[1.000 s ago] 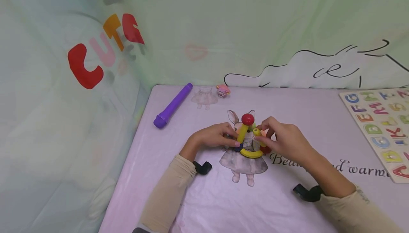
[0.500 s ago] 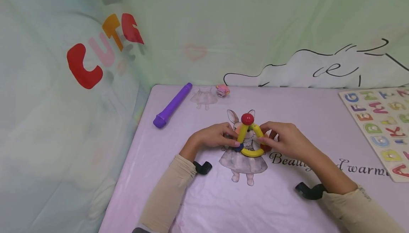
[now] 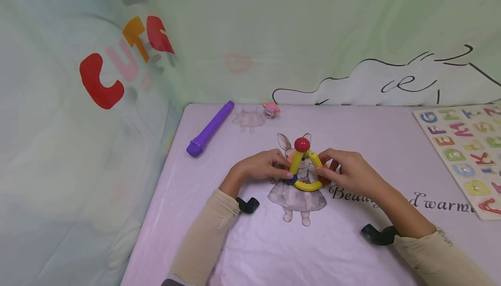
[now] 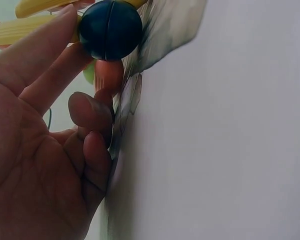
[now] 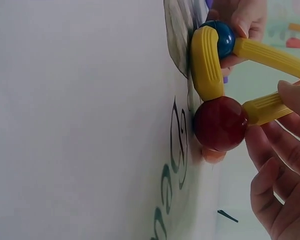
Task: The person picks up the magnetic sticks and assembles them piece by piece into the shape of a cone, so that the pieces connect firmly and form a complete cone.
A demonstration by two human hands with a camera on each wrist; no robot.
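Observation:
A toy frame of yellow rods and coloured balls stands on the table, topped by a red ball [image 3: 302,144]. My left hand [image 3: 260,165] pinches its base at the blue ball [image 4: 111,30], thumb on the near side. With thumb and fingers, my right hand [image 3: 350,173] holds a straight yellow rod [image 3: 315,160]. That rod's lower end meets another red ball [image 5: 221,123]; its upper end leans in close to the top ball, and contact there is unclear. A curved yellow rod [image 3: 308,186] links the blue and lower red balls. Orange and green pieces show partly behind.
A purple toy microphone [image 3: 210,128] lies at the back left, with a small pink toy [image 3: 271,110] to its right. An alphabet puzzle board [image 3: 465,164] lies at the right. Curtains with printed letters hang behind and to the left of the table [image 3: 364,133].
My right hand has tipped the straight yellow rod so its upper end leans toward the top red ball; its fingers have shifted lower along it. The left hand keeps its place.

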